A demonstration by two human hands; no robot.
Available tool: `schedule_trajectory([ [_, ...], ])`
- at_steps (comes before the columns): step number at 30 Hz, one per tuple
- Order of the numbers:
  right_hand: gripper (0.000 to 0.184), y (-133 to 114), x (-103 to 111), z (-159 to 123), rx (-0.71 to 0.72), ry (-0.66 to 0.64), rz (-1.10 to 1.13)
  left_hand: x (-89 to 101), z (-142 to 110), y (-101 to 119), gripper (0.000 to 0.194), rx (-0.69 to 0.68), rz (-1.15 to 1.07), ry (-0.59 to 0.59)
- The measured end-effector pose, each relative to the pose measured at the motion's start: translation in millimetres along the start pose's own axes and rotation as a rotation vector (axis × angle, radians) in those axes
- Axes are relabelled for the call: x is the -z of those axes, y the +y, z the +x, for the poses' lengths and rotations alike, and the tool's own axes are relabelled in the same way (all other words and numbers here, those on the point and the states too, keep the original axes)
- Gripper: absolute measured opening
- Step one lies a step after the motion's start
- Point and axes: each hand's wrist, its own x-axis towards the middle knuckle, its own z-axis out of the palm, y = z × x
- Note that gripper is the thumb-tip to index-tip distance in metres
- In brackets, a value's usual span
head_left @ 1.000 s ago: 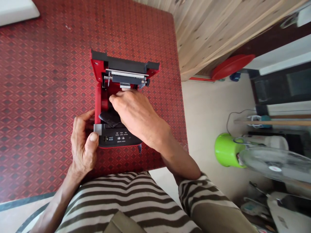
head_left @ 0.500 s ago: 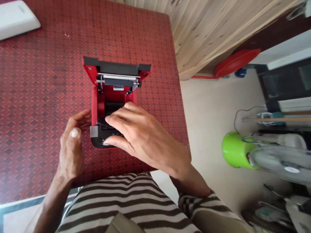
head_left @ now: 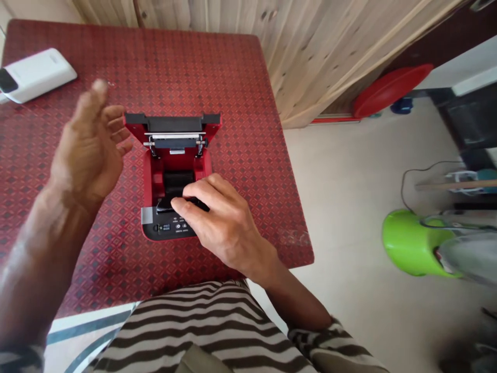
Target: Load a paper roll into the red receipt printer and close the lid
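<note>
A small red-and-black printer [head_left: 148,178] sits on the table with its lid [head_left: 173,123] raised, a roller showing under the lid. Inside its bay lies a black roll [head_left: 178,178]. My right hand [head_left: 229,223] reaches over the front of the bay, thumb and fingers closed on a glossy black strip [head_left: 165,205] that runs along the bay's front edge. Part of the strip is hidden by these fingers. My left hand [head_left: 91,142] is raised at the left of the lid, fingers apart, holding nothing. Below the bay, the black front panel [head_left: 166,229] shows small buttons.
The red patterned table [head_left: 233,83] ends at the right above a pale floor. A white power bank [head_left: 42,75] lies at the back left. Wooden panelling [head_left: 217,15] stands behind the table. On the floor is a green bucket [head_left: 411,243].
My left hand has moved up and away from the printer's left side to beside the lid. My right thumb has come off the front panel onto the black strip. The view has shifted.
</note>
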Motion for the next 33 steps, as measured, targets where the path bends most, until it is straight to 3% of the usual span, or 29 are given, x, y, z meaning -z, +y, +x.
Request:
schedule_trajectory([
  [2, 0.024, -2, -3, -4, 0.005, 0.076, -0.020, -8.5, -5, 7, 0.022, 0.172, -0.169, -0.024],
  [7, 0.019, -7, -2, -17, 0.013, 0.117, -0.051, -15.0, -33, 21, 0.011, 0.257, -0.196, -0.019],
  [10, 0.018, -11, 1, -24, 0.014, 0.122, -0.095, -6.1, -51, 18, 0.030, 0.298, -0.105, -0.064],
  [13, 0.019, -15, 2, -28, -0.001, 0.124, -0.117, 1.4, -72, 10, 0.060, 0.291, 0.003, -0.091],
  [15, 0.017, -17, 2, -29, -0.011, 0.130, -0.126, 3.2, -84, 4, 0.068, 0.287, 0.061, -0.110],
  [24, 0.016, -20, -8, -30, -0.068, 0.221, -0.176, 1.7, -100, -8, 0.068, 0.124, 0.174, -0.198],
  [33, 0.017, -21, -12, -29, -0.104, 0.203, -0.127, 0.1, -104, -9, 0.062, 0.061, 0.196, -0.221],
])
